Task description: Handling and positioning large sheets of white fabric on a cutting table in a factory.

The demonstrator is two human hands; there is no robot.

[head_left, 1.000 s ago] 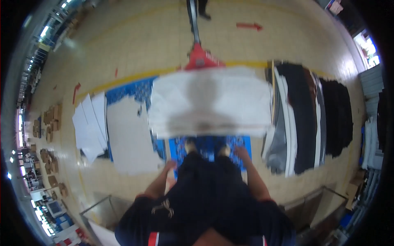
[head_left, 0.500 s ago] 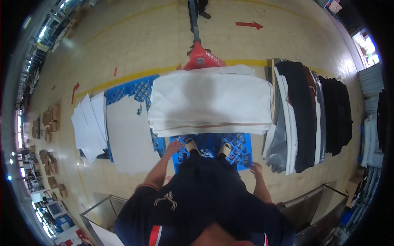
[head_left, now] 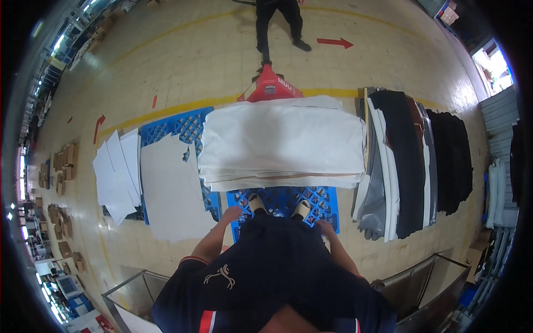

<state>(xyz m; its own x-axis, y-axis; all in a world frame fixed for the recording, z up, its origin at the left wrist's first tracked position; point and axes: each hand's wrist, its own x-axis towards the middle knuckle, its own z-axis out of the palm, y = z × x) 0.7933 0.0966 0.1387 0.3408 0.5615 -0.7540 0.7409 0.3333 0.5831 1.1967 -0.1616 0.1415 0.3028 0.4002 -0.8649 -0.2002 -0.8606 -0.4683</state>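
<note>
I stand on a blue plastic pallet (head_left: 280,198), my shoes at its near part. A thick stack of white sheets (head_left: 280,145) lies on the pallet just ahead of my feet. My left hand (head_left: 231,214) hangs beside my left hip, fingers loosely apart, holding nothing. My right hand (head_left: 325,226) hangs by my right hip, also with nothing in it. Neither hand touches the white stack.
A red pallet jack (head_left: 270,87) sits behind the stack, with a person in dark trousers (head_left: 277,16) at its handle. White sheets (head_left: 169,188) lie on another blue pallet at left. Dark and white material stacks (head_left: 408,161) lie at right. Metal bins (head_left: 130,291) stand near me.
Both hands have drawn back from the near edge of the white stack toward my hips. The stack, blurred a second ago, now lies still.
</note>
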